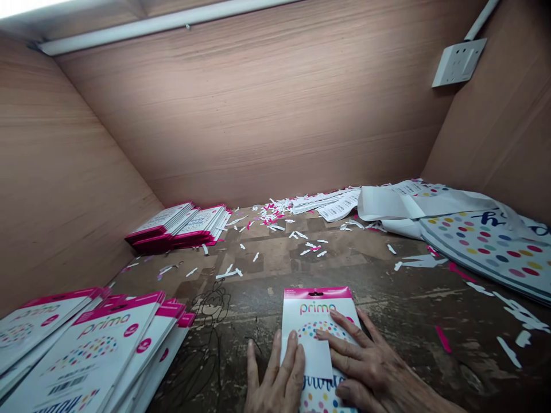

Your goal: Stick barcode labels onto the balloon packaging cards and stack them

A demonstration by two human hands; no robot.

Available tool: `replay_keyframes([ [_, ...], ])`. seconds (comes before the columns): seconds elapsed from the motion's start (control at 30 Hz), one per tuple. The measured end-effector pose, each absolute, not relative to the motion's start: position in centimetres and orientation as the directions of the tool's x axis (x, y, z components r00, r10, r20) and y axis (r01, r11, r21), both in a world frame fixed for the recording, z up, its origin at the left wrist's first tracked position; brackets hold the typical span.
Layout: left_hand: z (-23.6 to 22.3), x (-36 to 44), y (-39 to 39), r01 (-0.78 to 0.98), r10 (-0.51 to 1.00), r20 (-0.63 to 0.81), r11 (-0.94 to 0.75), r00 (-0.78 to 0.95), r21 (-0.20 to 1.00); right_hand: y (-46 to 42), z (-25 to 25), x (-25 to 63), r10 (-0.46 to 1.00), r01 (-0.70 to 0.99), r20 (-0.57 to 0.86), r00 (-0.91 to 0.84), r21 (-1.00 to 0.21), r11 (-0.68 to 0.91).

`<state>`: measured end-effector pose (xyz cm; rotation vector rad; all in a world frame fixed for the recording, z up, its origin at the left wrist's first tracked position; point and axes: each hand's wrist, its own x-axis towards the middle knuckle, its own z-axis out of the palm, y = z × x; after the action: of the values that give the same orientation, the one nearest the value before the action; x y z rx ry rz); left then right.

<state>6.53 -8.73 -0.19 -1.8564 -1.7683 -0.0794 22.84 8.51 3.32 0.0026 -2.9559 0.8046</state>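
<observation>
A white "prima" packet (317, 319) with a pink top strip, a hang hole and coloured dots lies in front of me on the worn table. On its face sits a blank white paper piece (317, 360), which covers part of the print. My left hand (278, 378) rests flat at the packet's left side, its fingers stretched out and two of them over the paper's left edge. From the right, my right hand (374, 367) lies across the packet with fingers spread, fingertips near the paper's right edge. Both hands are open.
Stacks of similar packets stand at near left (101, 338) and far left (185, 223). Dotted round sheets (486, 241) lie at right, beside barcode label strips (340, 206). Paper scraps (312, 249) and dark thread (206, 327) litter the table. Wooden walls (275, 103) enclose it.
</observation>
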Motion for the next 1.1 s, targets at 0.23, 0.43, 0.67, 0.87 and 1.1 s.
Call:
replay_keyframes([
  [0.23, -0.9, 6.6, -9.0, 0.926, 0.912, 0.382, 0.005, 0.151, -0.379, 8.5, 2.9, 22.9, 0.014, -0.003, 0.031, -0.999, -0.490, 0.872],
  [0.43, -1.2, 5.4, -9.0, 0.908, 0.894, 0.355, -0.117, 0.272, -0.401, 8.5, 2.8, 22.8, 0.005, -0.042, 0.096, -0.995, -0.474, 0.880],
  [0.67, -1.6, 5.7, -8.3, 0.953, 0.917, 0.328, -0.138, 0.226, -0.271, 8.5, 3.0, 22.7, 0.003, -0.044, 0.095, -0.995, -0.491, 0.870],
  [0.87, -1.4, 5.5, -8.0, 0.919, 0.898, 0.319, -0.185, 0.301, -0.347, 8.4, 2.0, 23.3, 0.048, -0.040, 0.192, -0.980, -0.429, 0.903],
  [1.1, -2.0, 5.4, -7.5, 0.920, 0.905, 0.320, -0.159, 0.281, -0.358, 7.9, 2.5, 23.1, -0.065, -0.144, 0.270, -0.961, -0.285, 0.948],
])
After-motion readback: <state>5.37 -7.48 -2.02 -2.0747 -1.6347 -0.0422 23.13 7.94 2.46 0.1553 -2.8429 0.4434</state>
